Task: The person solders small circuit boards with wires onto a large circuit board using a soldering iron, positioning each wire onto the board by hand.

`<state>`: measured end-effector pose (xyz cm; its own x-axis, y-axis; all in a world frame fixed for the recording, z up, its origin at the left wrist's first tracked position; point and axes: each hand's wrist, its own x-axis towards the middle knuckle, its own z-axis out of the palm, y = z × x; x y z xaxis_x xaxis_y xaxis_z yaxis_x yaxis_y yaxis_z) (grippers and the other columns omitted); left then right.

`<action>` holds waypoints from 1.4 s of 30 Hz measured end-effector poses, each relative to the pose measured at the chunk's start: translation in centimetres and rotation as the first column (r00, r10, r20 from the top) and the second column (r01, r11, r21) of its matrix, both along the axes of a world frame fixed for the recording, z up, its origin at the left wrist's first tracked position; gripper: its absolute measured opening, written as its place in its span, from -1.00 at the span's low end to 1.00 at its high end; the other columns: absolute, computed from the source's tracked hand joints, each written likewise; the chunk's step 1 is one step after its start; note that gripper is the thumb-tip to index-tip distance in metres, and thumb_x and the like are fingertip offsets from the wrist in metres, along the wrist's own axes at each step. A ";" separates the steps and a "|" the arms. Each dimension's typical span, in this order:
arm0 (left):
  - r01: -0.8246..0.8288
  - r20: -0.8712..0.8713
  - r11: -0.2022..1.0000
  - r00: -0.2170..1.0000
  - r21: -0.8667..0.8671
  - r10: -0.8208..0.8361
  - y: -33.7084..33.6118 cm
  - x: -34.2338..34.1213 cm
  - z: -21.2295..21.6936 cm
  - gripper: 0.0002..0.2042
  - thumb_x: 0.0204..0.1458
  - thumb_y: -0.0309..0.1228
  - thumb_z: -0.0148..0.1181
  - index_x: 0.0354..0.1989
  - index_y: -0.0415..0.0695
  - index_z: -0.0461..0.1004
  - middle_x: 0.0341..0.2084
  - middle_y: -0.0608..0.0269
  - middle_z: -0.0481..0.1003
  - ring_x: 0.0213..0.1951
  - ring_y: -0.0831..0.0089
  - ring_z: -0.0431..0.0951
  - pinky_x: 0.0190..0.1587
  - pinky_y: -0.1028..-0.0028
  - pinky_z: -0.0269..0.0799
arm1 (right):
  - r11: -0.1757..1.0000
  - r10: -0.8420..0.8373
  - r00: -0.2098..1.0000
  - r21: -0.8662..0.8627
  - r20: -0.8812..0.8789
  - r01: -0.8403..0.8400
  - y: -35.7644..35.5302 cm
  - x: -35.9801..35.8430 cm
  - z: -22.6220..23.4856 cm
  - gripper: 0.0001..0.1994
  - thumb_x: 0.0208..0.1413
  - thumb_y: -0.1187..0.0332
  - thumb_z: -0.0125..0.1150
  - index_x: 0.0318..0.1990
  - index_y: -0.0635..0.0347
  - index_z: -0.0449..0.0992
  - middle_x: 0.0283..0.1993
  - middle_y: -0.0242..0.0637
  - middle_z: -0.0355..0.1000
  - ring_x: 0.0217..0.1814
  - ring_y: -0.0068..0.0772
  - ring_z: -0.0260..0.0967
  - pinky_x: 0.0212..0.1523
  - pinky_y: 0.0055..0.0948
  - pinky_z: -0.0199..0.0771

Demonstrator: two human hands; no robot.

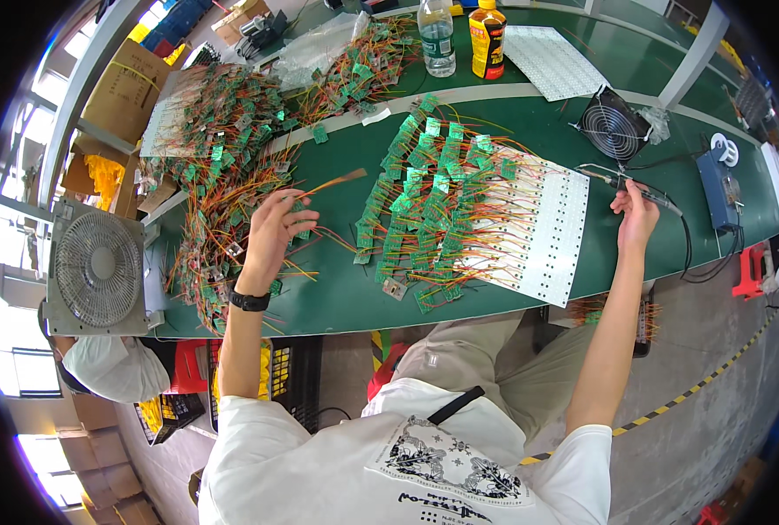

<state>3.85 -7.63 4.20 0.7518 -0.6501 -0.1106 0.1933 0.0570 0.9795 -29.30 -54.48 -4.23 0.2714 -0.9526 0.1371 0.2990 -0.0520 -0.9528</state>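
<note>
– How are the fingers?
– The left hand's (276, 229) are pinched on orange wires (335, 181); the right hand's (636, 217) clasp a soldering iron (661, 200).
– And beyond?
– Its tip is near the perforated white sheet (554, 229), right of wired green circuit boards (417, 197).

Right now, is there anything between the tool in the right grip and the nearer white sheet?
Nothing visible: the tool in the right grip reaches to the upper right corner of the nearer white sheet. Contact is unclear.

Electronics workshop (factory sort): circuit boards (424, 197) crowd green bench (319, 302), soldering iron (663, 203) plugged in by cable (688, 249), cartons (101, 459) stacked behind.
</note>
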 end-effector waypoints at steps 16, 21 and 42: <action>0.088 0.368 0.582 0.696 0.808 -0.617 0.8 -1.6 -0.5 -0.84 -0.10 -0.49 0.30 -0.33 -0.27 0.58 -0.44 0.23 0.59 -0.44 0.52 0.58 -0.41 0.49 0.47 | 1.000 0.010 1.000 -0.024 -0.005 -0.010 0.0 -0.2 0.0 -0.82 0.08 0.38 0.28 -0.31 0.35 0.53 -0.53 -0.26 0.46 -0.62 -0.48 0.37 -0.58 -0.59 0.26; 0.380 0.034 0.637 0.842 0.671 -0.538 1.4 -2.0 -0.9 -0.85 0.06 -0.48 0.24 -0.26 -0.32 0.55 -0.36 0.19 0.61 -0.38 0.53 0.60 -0.35 0.54 0.57 | 1.000 0.016 1.000 -0.007 0.000 -0.016 0.3 0.0 -0.1 -0.82 0.08 0.37 0.28 -0.31 0.35 0.53 -0.53 -0.27 0.46 -0.61 -0.48 0.37 -0.57 -0.60 0.26; 0.426 0.674 0.899 0.636 0.099 -0.376 -21.9 -8.4 -0.2 -0.86 0.19 -0.53 0.08 -0.17 -0.33 0.49 -0.37 0.15 0.62 -0.29 0.50 0.61 -0.17 0.50 0.49 | 0.999 -0.005 0.998 0.042 0.067 0.002 0.0 -0.3 -0.2 -0.83 0.08 0.39 0.27 -0.27 0.32 0.50 -0.53 -0.26 0.46 -0.64 -0.49 0.37 -0.60 -0.61 0.25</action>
<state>-4.50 -29.51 4.00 0.2720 -0.8918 0.3615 -0.4832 0.1983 0.8528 -29.58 -54.51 -4.43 0.2599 -0.9588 0.1148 0.3623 -0.0134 -0.9320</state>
